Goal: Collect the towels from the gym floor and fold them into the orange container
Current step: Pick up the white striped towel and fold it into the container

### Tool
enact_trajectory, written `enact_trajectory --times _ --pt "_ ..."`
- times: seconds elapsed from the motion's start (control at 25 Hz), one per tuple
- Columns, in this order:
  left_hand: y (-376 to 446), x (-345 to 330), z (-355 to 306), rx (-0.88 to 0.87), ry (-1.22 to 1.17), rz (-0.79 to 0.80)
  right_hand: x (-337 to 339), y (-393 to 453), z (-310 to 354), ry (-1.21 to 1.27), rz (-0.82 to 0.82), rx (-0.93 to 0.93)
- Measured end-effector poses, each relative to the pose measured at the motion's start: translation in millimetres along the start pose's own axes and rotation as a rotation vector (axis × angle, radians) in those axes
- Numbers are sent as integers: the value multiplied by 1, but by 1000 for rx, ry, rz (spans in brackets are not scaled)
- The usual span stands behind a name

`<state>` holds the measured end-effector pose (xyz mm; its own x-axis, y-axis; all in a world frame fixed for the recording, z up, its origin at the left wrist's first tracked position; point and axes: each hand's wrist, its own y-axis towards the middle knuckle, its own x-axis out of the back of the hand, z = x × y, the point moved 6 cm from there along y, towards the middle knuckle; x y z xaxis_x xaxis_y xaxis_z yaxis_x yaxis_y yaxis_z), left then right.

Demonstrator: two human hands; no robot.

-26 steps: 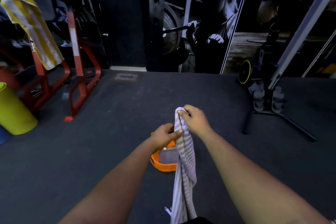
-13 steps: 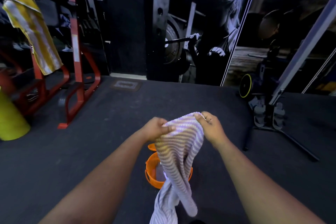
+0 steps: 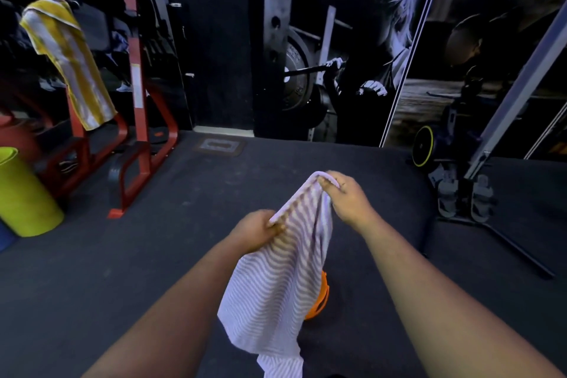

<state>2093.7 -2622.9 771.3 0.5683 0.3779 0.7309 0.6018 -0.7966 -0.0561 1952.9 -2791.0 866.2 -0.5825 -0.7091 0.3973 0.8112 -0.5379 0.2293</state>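
Between both hands [image 3: 256, 232] [image 3: 346, 199] hangs striped towel [image 3: 276, 288].

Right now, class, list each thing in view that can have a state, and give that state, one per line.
striped towel: held up, spread, hanging above the orange container
left hand: gripping the towel's top edge
right hand: pinching the towel's top corner
orange container: on the floor, mostly hidden
yellow towel: draped on the red rack
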Motion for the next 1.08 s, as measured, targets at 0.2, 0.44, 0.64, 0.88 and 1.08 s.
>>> enact_trajectory --times 0.2,0.44,0.64,0.88,1.08 --pt "-6 23 25 69 -194 -98 45 -11 -31 135 -371 -164" --pt "0 30 -59 -282 -180 -121 -39 -17 -24 -590 299 17" --pt "-10 14 20 -60 477 178 3 -16 -31 -429 18 -27" --pt "-23 34 19 -7 -570 -202 5 -22 -44 -517 -56 -154" --pt "-18 37 -55 -318 -282 -139 -55 -20 -17 -430 376 13"
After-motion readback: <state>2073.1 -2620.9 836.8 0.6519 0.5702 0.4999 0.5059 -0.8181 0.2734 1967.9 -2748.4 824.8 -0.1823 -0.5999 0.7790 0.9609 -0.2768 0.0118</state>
